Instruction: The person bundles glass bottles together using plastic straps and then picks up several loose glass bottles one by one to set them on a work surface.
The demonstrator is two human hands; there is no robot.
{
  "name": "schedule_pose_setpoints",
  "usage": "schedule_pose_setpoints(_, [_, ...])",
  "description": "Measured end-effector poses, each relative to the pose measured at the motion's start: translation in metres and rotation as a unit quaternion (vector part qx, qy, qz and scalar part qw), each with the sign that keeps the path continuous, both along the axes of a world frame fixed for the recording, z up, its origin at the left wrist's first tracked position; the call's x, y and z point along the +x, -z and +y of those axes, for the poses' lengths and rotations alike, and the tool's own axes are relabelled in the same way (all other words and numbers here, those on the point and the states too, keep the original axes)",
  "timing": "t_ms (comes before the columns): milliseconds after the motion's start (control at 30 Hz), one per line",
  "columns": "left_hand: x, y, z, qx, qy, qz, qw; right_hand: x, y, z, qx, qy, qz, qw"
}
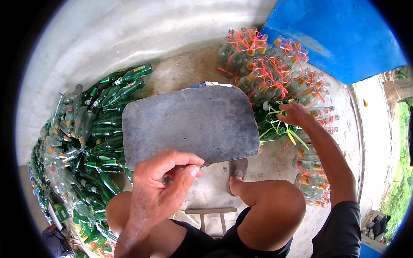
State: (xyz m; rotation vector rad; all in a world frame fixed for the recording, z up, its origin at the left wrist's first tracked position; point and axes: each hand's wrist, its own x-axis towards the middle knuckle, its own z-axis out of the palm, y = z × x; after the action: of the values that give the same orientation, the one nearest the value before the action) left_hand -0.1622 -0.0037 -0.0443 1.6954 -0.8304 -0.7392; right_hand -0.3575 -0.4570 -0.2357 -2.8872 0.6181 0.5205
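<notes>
My right hand (292, 113) reaches to the necks of a bundle of green glass bottles (274, 124), bound with yellow-green plastic twine (292, 135). Its fingers touch the bundle's top; whether they grip a neck or the twine I cannot tell. Over the near left edge of a dark board (190, 125) I hold my left hand (171, 180) raised, thumb and fingertips close together. Nothing shows clearly between them. The board's top bears no bottles.
Loose green bottles (109, 132) and clear bottles (74, 119) lie piled at left. Clear bottles tied with red twine (264, 74) stand beyond the green bundle; another clear bundle (311, 174) lies at right. A blue panel (335, 35) borders them. A wooden stool (211, 211) is between my legs.
</notes>
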Motion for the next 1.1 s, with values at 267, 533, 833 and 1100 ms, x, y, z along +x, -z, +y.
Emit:
schedule_pose_setpoints(267, [-0.003,-0.002,-0.005,0.004,0.005,-0.001,1.000,-0.007,-0.001,-0.005,0.009,-0.021,-0.002,1.000])
schedule_pose_setpoints(533, [-0.007,-0.004,-0.009,0.030,-0.012,0.008,0.999,-0.007,0.014,-0.007,0.008,0.000,0.031,0.999])
schedule_pose_setpoints(833, [-0.007,0.000,-0.011,0.025,-0.004,-0.012,1.000,-0.017,0.024,0.013,-0.034,0.041,-0.004,0.999])
schedule_pose_setpoints(1100, [-0.005,-0.006,-0.009,0.045,0.008,-0.023,0.999,-0.050,-0.015,0.043,0.024,0.092,-0.276,0.957])
